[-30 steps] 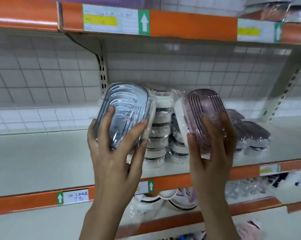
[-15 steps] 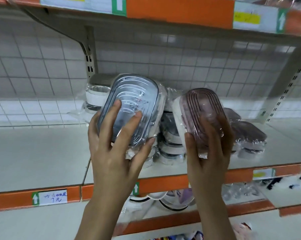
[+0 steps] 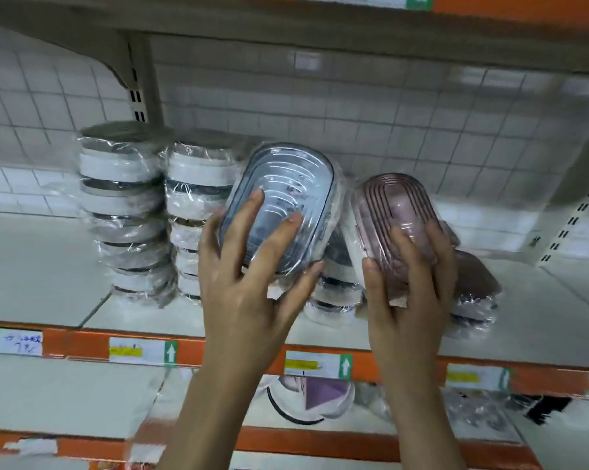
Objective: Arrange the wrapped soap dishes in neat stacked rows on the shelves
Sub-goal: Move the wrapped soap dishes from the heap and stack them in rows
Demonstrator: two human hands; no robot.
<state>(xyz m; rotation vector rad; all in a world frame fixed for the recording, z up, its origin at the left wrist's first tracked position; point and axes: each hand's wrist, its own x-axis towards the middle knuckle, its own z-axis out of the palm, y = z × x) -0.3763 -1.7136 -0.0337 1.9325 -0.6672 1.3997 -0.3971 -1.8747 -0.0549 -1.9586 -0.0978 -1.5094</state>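
My left hand (image 3: 252,283) grips a wrapped grey-blue soap dish (image 3: 286,195), tilted up on end in front of the shelf. My right hand (image 3: 408,290) grips a wrapped pink soap dish (image 3: 384,205), also tilted up beside it. Behind them on the white shelf (image 3: 42,276) stand stacked wrapped grey-and-white dishes: one stack at the left (image 3: 123,212), a second next to it (image 3: 195,184), a third partly hidden behind my hands (image 3: 333,290). A low stack of pink dishes (image 3: 476,293) sits at the right.
The shelf has an orange front rail with price labels (image 3: 140,351). A lower shelf holds more wrapped goods (image 3: 313,398). An upper shelf (image 3: 286,25) hangs close overhead. A white tiled back wall (image 3: 388,130) and slotted uprights (image 3: 137,96) bound the space.
The view has shifted left and down, bringing two more grey-and-white stacks into sight. Both hands keep holding their dishes and stay side by side in front of the stacks.
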